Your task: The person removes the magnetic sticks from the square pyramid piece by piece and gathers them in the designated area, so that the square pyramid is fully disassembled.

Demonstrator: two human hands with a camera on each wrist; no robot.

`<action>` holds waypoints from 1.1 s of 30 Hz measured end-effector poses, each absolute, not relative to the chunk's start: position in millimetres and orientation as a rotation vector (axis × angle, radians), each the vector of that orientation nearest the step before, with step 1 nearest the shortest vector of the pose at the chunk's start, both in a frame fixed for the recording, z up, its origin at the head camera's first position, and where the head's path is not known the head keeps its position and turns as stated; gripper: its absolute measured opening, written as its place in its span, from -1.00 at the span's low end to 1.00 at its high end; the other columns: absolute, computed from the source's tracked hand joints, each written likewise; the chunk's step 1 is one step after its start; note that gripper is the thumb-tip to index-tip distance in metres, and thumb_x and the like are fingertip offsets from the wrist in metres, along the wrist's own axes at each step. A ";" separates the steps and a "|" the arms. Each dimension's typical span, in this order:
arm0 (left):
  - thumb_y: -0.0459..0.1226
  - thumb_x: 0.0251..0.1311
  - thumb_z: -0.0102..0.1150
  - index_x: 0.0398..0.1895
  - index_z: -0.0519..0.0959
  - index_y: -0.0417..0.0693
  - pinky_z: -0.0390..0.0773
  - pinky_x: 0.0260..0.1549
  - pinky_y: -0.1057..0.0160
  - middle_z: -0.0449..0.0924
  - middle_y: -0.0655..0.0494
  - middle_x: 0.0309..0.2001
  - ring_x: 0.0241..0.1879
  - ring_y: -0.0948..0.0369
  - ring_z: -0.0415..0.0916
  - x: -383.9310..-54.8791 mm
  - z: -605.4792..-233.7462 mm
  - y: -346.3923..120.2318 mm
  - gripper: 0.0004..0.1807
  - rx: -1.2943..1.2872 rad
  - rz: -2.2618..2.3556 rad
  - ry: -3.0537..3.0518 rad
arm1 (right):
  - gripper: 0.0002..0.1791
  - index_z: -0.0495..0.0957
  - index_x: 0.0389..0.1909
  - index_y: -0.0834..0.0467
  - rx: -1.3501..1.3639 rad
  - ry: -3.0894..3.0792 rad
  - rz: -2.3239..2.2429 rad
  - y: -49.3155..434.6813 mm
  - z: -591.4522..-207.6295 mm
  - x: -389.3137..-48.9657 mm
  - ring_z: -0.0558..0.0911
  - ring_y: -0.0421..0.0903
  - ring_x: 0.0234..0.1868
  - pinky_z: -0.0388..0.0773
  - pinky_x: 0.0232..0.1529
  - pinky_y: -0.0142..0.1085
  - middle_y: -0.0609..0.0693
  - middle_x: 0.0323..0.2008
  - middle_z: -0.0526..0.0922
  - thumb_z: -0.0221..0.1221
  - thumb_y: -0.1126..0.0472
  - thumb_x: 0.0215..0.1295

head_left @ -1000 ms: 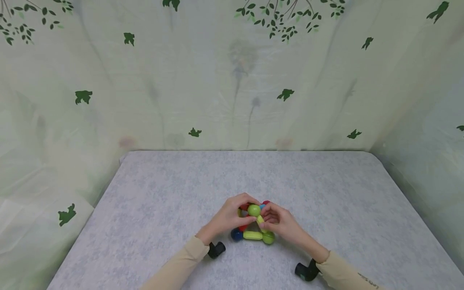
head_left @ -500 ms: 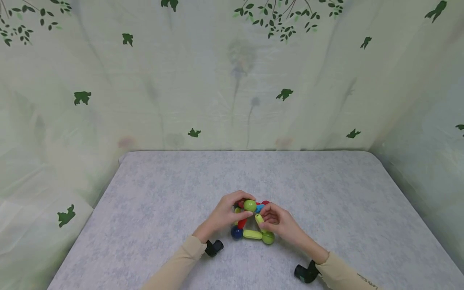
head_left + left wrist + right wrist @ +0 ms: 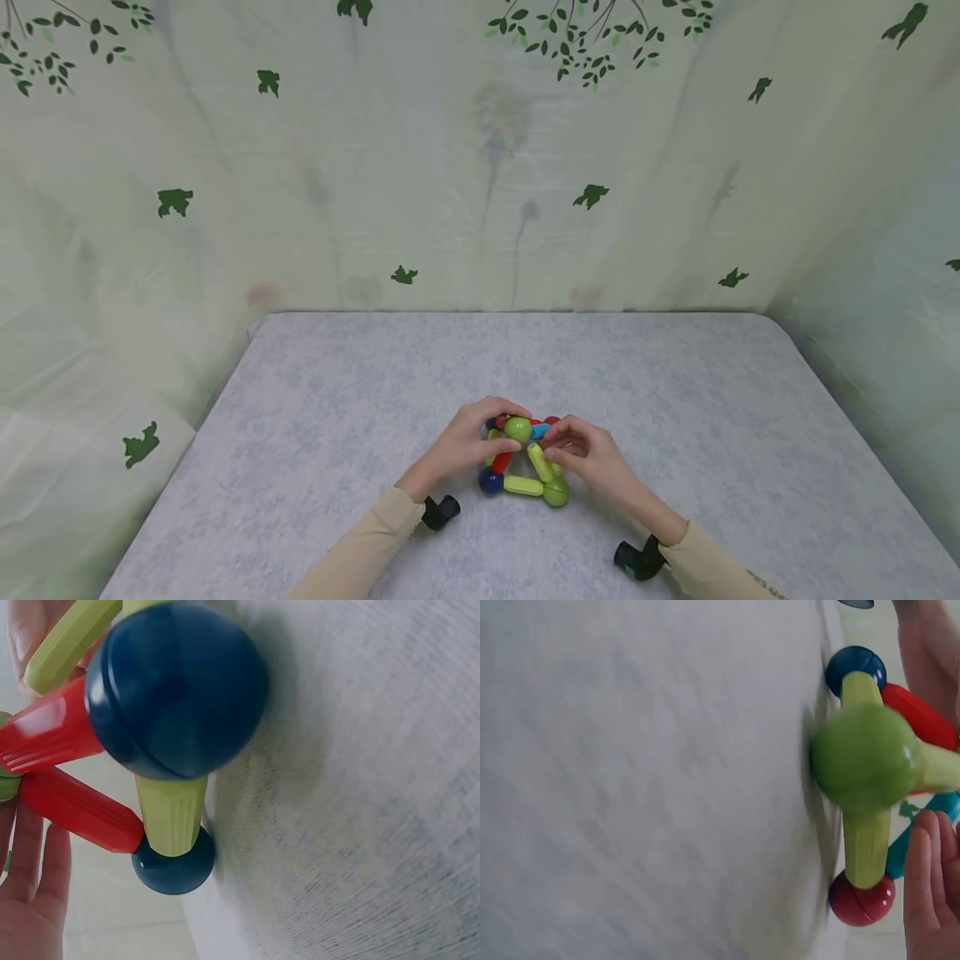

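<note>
1. Left hand [image 3: 467, 435] grips the upper green ball [image 3: 517, 429] between thumb and fingers.
2. Right hand [image 3: 596, 464] is just beside the leaning yellow-green stick [image 3: 538, 462]; whether it pinches this cannot be told.
3. The toy frame rests on the surface [image 3: 360, 383], blue ball [image 3: 491, 481] at its near-left corner.

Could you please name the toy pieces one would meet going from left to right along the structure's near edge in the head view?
Dark blue ball, yellow-green rod, green ball.
</note>
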State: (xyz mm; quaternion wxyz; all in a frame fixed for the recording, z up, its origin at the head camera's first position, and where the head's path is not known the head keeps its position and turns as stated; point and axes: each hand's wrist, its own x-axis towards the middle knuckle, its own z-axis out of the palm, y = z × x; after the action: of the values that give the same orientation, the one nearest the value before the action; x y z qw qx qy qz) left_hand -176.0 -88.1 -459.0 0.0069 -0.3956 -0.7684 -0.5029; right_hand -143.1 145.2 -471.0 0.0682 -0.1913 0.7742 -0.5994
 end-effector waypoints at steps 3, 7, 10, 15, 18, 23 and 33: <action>-0.46 0.06 0.33 0.00 0.55 -0.31 0.50 -0.20 -0.07 0.61 -0.08 -0.09 -0.22 0.09 0.45 -177.4 -457.9 -86.4 -0.61 -1.253 -1.576 -2.402 | -0.84 0.53 -0.18 0.27 -0.603 2.438 -1.826 149.6 -469.0 -149.3 0.62 -0.06 -0.19 0.58 -0.12 -0.27 0.10 -0.22 0.63 0.23 0.29 0.27; -0.47 0.08 0.31 0.01 0.54 -0.30 0.50 -0.19 -0.08 0.61 -0.09 -0.09 -0.22 0.09 0.46 -177.8 -456.3 -86.5 -0.62 -1.274 -1.573 -2.408 | -0.79 0.53 -0.08 0.29 -0.683 2.528 -1.738 152.9 -468.4 -159.4 0.59 0.07 -0.07 0.50 0.03 -0.07 0.15 -0.12 0.61 0.20 0.32 0.29; -0.41 0.11 0.32 0.03 0.55 -0.22 0.51 -0.17 -0.04 0.61 -0.02 -0.08 -0.21 0.16 0.46 -177.9 -455.4 -86.4 -0.62 -1.278 -1.562 -2.424 | -0.73 0.52 0.00 0.31 -0.724 2.524 -1.629 155.5 -468.6 -162.6 0.56 0.10 -0.01 0.42 0.10 0.06 0.17 -0.05 0.60 0.19 0.33 0.30; -0.36 0.13 0.32 0.05 0.55 -0.20 0.50 -0.09 -0.02 0.60 0.07 -0.04 -0.13 0.23 0.47 -177.8 -454.1 -86.7 -0.61 -1.266 -1.565 -2.431 | -0.74 0.54 -0.01 0.29 -0.738 2.535 -1.552 159.5 -470.4 -160.7 0.55 0.08 -0.04 0.43 0.08 0.07 0.11 -0.07 0.61 0.19 0.33 0.30; -0.36 0.11 0.34 0.05 0.55 -0.19 0.48 -0.04 -0.03 0.58 0.09 -0.01 -0.06 0.22 0.47 -177.5 -453.5 -87.6 -0.60 -1.240 -1.546 -2.425 | -0.77 0.55 -0.05 0.29 -0.727 2.552 -1.548 161.1 -472.1 -158.2 0.57 0.06 -0.07 0.48 0.03 0.02 0.09 -0.10 0.61 0.19 0.34 0.29; -0.40 0.08 0.35 0.05 0.55 -0.17 0.50 -0.04 0.00 0.58 0.06 -0.01 -0.03 0.18 0.49 -177.6 -454.0 -87.6 -0.58 -1.204 -1.536 -2.388 | -0.83 0.56 -0.12 0.22 -0.619 2.582 -1.508 161.5 -473.5 -150.9 0.58 -0.06 -0.16 0.53 -0.06 -0.15 -0.02 -0.18 0.62 0.20 0.30 0.29; -0.56 0.04 0.30 0.02 0.52 -0.33 0.52 -0.05 0.01 0.57 -0.20 -0.03 -0.07 0.00 0.51 -167.4 -436.8 -84.3 -0.58 -1.216 -1.538 -2.368 | -0.93 0.60 -0.24 0.14 -0.522 2.583 -1.443 159.1 -472.8 -141.0 0.56 -0.15 -0.25 0.54 -0.16 -0.28 -0.13 -0.29 0.62 0.18 0.26 0.31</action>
State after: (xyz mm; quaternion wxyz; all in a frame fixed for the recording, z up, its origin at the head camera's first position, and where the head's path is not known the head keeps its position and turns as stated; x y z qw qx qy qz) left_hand -167.4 -84.3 -436.8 0.0337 -0.3953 -0.7699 -0.4999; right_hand -141.0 159.1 -472.8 0.0686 -0.1735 0.8577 -0.4790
